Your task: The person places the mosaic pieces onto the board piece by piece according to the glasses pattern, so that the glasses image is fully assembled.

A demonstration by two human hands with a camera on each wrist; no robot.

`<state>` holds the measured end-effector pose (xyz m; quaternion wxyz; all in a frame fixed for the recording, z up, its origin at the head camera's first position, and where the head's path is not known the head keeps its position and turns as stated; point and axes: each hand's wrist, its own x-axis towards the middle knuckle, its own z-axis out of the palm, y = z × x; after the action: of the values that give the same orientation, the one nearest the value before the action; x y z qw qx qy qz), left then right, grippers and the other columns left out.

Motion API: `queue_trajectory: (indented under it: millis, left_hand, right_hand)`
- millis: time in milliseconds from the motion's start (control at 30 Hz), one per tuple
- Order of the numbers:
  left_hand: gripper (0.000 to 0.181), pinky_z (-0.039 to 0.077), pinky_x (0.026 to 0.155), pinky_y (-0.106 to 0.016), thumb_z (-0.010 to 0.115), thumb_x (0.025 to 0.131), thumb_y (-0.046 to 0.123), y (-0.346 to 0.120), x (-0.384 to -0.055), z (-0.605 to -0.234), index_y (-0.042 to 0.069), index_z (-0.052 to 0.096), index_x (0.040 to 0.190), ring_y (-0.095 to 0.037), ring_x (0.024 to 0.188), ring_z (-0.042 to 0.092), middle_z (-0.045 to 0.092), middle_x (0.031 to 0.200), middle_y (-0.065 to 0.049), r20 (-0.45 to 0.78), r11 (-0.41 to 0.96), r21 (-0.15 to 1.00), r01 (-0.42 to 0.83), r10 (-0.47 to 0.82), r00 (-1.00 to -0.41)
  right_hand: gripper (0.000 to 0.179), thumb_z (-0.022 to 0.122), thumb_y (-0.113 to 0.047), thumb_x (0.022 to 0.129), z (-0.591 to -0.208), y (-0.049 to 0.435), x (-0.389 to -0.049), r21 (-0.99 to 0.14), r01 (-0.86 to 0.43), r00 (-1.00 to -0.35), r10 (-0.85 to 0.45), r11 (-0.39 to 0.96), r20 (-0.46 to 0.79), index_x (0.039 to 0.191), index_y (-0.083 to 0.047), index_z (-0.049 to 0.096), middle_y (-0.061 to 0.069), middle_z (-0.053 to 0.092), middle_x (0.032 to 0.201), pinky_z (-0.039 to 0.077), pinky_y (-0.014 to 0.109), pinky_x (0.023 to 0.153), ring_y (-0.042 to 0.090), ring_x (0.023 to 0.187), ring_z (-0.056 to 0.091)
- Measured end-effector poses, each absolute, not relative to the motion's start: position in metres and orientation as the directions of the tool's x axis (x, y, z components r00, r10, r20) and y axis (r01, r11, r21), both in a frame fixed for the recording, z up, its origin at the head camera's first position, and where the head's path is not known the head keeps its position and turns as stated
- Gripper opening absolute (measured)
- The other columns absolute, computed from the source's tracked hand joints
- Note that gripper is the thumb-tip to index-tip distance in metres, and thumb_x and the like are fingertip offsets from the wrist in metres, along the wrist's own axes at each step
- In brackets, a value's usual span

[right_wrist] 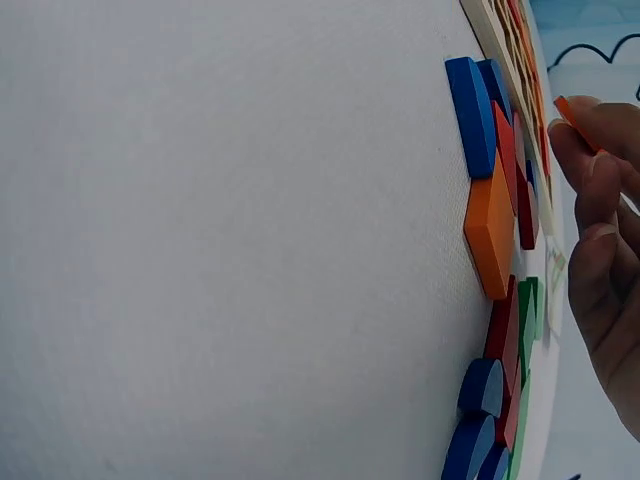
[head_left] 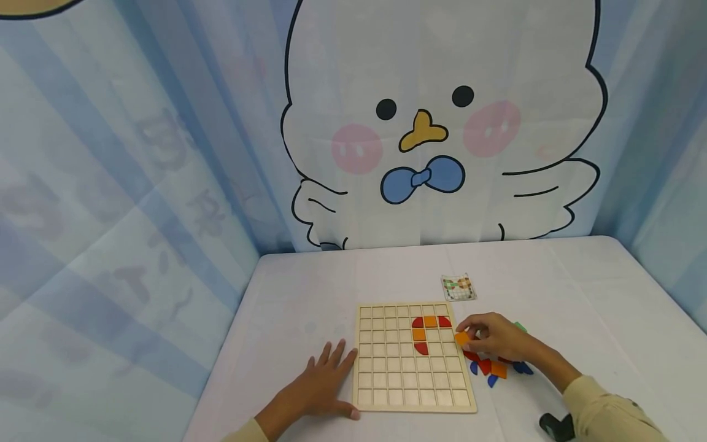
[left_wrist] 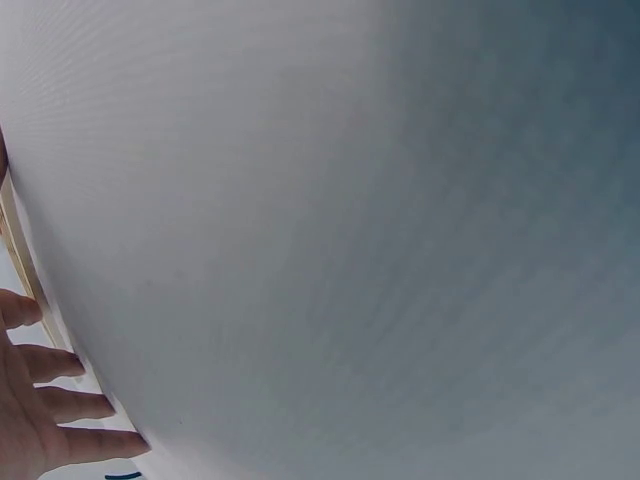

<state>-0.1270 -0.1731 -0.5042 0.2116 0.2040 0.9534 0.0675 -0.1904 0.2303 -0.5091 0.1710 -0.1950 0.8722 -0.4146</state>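
One orange tile [head_left: 461, 338], pinched in the right hand [head_left: 499, 336], thumb against fingers, is held at the right edge of the board [head_left: 381, 365]; the set pieces [head_left: 419, 334] lie to its left. Left hand [head_left: 324, 385]: fingers spread, at the opposite edge, farther from the tile.

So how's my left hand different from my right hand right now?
Your left hand has its fingers spread, while your right hand has its fingers curled in a pinch. The right holds an orange piece; no piece shows in the left. The left lies at the left edge of the board, whereas the right is by its right edge, near the loose pieces. Both come out of beige sleeves.
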Motion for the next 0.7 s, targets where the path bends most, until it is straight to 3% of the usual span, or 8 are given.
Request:
queue_trajectory:
  millis: [267,700]
  left_hand:
    - [0.118,0.031,0.109,-0.072,0.071,0.068,0.078,-0.173,-0.128,-0.506,0.021,0.026,0.160,-0.048,0.151,0.018,0.018,0.167,-0.018,-0.367,0.906,0.210,0.368,0.422,-0.829]
    - [0.118,0.031,0.109,-0.072,0.071,0.068,0.078,-0.174,-0.128,-0.506,0.019,0.026,0.160,-0.049,0.151,0.018,0.017,0.167,-0.018,-0.370,0.905,0.211,0.371,0.425,-0.826]
  right_hand:
    - [0.035,0.075,-0.017,0.091,-0.511,0.224,-0.191,-0.832,-0.178,-0.841,-0.520,0.525,-0.149,0.120,-0.002,0.066,0.005,0.060,0.091,0.050,0.022,0.054,0.012,0.058,0.055]
    - [0.038,0.076,-0.021,0.090,-0.513,0.216,-0.191,-0.838,-0.120,-0.865,-0.471,0.533,-0.176,0.122,-0.003,0.066,0.006,0.060,0.092,0.049,0.023,0.053,0.014,0.059,0.055]
